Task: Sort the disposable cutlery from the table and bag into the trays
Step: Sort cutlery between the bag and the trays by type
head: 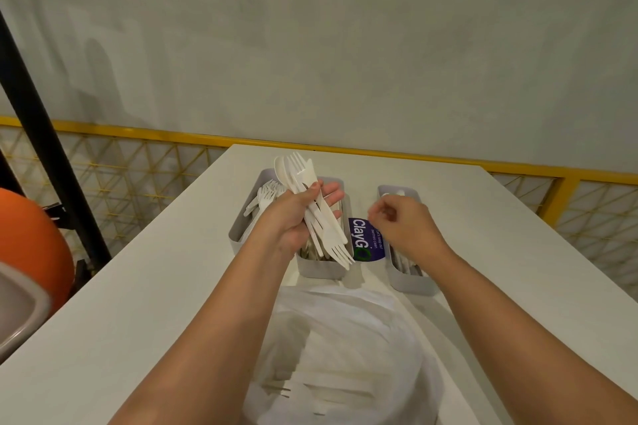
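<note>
My left hand (299,214) holds a mixed bundle of white plastic cutlery (312,203), spoons, forks and knives, above the middle grey tray (321,271). My right hand (400,222) hovers between the middle tray and the right grey tray (412,281), fingers loosely curled and holding nothing. The left grey tray (238,236) contains white forks (264,198). The right tray holds white pieces I cannot identify. A translucent white plastic bag (345,348) lies on the table in front of the trays, with more cutlery showing through near its bottom.
The trays stand on a white table (145,304) with a blue "ClayGo" sticker (366,240) between the middle and right trays. A yellow railing with mesh (138,134) runs behind. At the left stand a black post (45,121), an orange round object (31,245) and a grey bin rim (20,314).
</note>
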